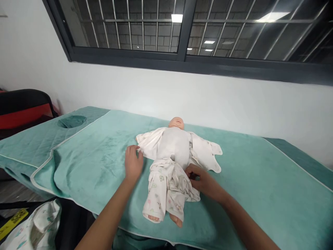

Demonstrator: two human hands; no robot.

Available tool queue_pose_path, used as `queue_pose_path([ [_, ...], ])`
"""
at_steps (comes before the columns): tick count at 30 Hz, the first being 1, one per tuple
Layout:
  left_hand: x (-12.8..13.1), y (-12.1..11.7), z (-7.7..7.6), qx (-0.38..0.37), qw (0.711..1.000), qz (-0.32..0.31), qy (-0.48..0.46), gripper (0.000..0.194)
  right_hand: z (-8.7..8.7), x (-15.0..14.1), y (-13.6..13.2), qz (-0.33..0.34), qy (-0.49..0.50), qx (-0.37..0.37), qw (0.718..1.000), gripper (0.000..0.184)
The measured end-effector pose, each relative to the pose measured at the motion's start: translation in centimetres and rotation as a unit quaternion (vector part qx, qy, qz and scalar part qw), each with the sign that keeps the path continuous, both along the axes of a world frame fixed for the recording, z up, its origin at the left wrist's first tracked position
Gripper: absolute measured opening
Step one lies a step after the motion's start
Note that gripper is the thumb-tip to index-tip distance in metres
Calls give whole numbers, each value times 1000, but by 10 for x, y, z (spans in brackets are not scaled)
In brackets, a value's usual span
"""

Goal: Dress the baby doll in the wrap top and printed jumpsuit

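A baby doll [176, 122] lies on its back, head toward the wall, feet toward me. Its white shirt [204, 149] is spread open to both sides around a pale grey torso [173, 142]. Patterned baby pants [158, 182] cover its legs, bunched at the waist and on the right; the toes show below the cuffs. My left hand [133, 163] is beside the shirt's left flap, fingers bent near its edge and thumb apart, with no cloth visible in it. At the doll's hip, my right hand [201, 178] has fingers curled in a pinch on the pants' loose fabric.
The bed has a green cover [104, 166] and a face hole [72, 121] at its left end. A barred window [179, 57] is above the white wall. Lower left lies a patterned cloth [39, 225] near a yellow label [14, 222]. A black-and-red chair [26, 114] stands far left.
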State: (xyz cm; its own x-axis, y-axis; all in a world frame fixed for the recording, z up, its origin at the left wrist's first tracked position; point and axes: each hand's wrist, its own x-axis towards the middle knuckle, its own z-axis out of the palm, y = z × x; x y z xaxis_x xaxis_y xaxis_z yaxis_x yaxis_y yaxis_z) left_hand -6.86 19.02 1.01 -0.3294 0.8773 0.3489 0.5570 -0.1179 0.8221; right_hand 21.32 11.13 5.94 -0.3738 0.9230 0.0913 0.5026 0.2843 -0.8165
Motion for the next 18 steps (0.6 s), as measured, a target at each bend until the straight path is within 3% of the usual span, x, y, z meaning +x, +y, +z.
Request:
queue_pose_path([
  [3,11,-16,-2,26,992,-122,31,18,11,3,0,40,-21,-11,999,16],
  [5,13,-22,-1,-26,975,-223,3,20,11,7,0,56,-24,-20,998,17],
  [7,12,-26,1,-79,955,-284,-41,21,8,13,0,62,-16,-49,997,20],
  [11,3,-28,10,-127,926,-342,-91,21,2,18,3,47,5,-99,994,26],
  [14,-3,-28,14,-132,913,-369,-113,21,7,16,4,67,12,-116,991,18],
  [18,-5,-28,14,-130,895,-408,-127,23,13,16,8,58,-36,-75,995,7],
])
